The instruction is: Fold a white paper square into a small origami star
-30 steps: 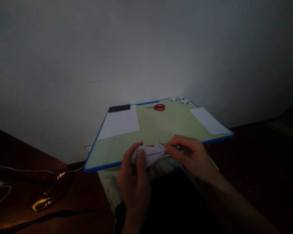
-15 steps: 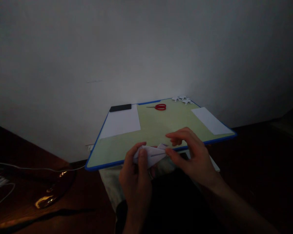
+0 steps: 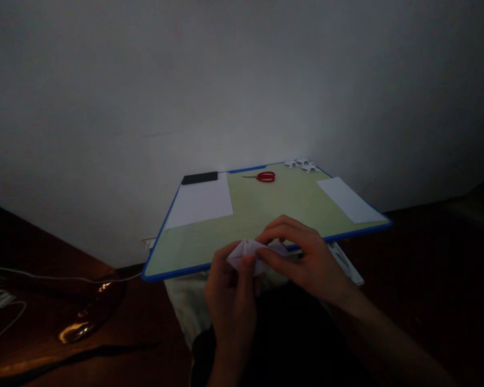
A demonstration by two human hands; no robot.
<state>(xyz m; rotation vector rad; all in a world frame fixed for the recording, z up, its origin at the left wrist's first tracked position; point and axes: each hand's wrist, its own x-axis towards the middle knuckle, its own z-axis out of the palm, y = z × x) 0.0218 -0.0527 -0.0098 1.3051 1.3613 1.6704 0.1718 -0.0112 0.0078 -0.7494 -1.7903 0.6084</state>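
Just off the near edge of the small table, a piece of folded white paper (image 3: 239, 253) is held between both hands. My left hand (image 3: 230, 290) is closed around its left side, the thumb pressed on the front. My right hand (image 3: 302, 255) pinches it from the right, with thumb and fingers on the upper folds. A pointed paper flap sticks out behind the right fingers. The far side of the paper is hidden by the hands.
The green table (image 3: 274, 201) has a blue rim. On it are red-handled scissors (image 3: 265, 177), a white sheet (image 3: 201, 201) under a dark flat object (image 3: 199, 178), another white paper (image 3: 349, 200) at right, and several small folded paper pieces (image 3: 302, 164). A wall stands behind.
My right hand has moved left and closed in on the paper, its raised fingers now down on the folds. The paper has turned in my left hand, which shifted slightly right.
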